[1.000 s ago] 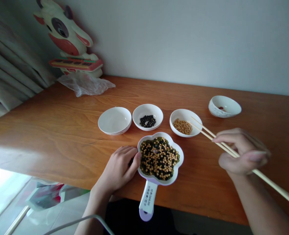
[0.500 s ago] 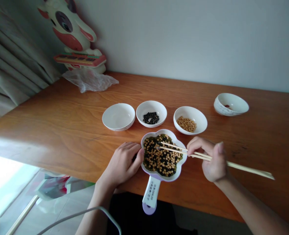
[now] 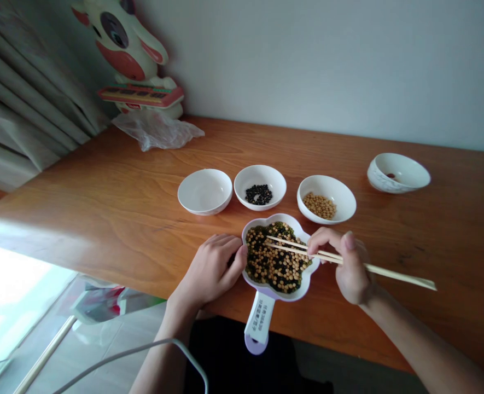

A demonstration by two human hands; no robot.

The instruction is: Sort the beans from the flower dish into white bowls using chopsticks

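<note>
A lilac-rimmed, flower-shaped pan [image 3: 258, 290] lies on the table, full of mixed yellow, black and green beans [image 3: 280, 268]. My left hand [image 3: 215, 268] rests at its left side, fingers curled and thumb on the rim, steadying it. Between the fingers of my right hand [image 3: 344, 262] is a pair of wooden chopsticks [image 3: 389, 273]. Their tips are down among the beans, slightly apart; I cannot tell whether a bean is between them. Behind the pan stand a bowl with black beans [image 3: 258, 194] and a bowl with yellow beans [image 3: 320, 206].
To the left is an empty white bowl [image 3: 204, 191]. Another bowl [image 3: 398, 173], farther right, holds a few reddish pieces. A cow-shaped toy keyboard [image 3: 143, 96] and a clear plastic bag [image 3: 159, 131] sit at the back left. A grey cable [image 3: 143, 347] crosses the lower left.
The whole view has shifted slightly, so things appear a little farther right. My right hand and the chopsticks have moved closer in over the pan. My left hand stays at the rim.
</note>
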